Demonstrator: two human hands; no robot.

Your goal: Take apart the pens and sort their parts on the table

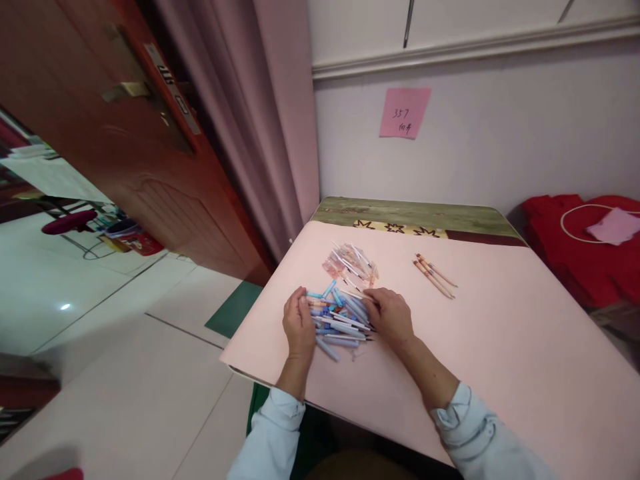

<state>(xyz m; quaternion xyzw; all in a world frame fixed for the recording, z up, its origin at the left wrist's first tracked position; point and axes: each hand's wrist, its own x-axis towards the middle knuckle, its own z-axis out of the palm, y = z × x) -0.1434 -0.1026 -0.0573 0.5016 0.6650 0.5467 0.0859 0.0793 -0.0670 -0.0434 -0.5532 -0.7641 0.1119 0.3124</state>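
A heap of loose pen parts [345, 323] lies on the pink tabletop: blue barrels, small blue caps and slim white refills with dark tips. My left hand [299, 325] rests at the heap's left edge, its fingers loosely curved and holding nothing I can see. At the right edge is my right hand [389, 315], fingers curled in with thumb and forefinger close together. A white refill reaches towards these fingertips; whether they grip it is hidden. Just behind lies a second pile of white refills and clear pinkish pieces [353, 263].
Several assembled orange-brown pens [434, 275] lie together to the right. A pink paper note [405, 113] is stuck on the wall. Red cloth [575, 247] sits beyond the table's right edge. A curtain [280, 100] and a wooden door [150, 173] stand at the left.
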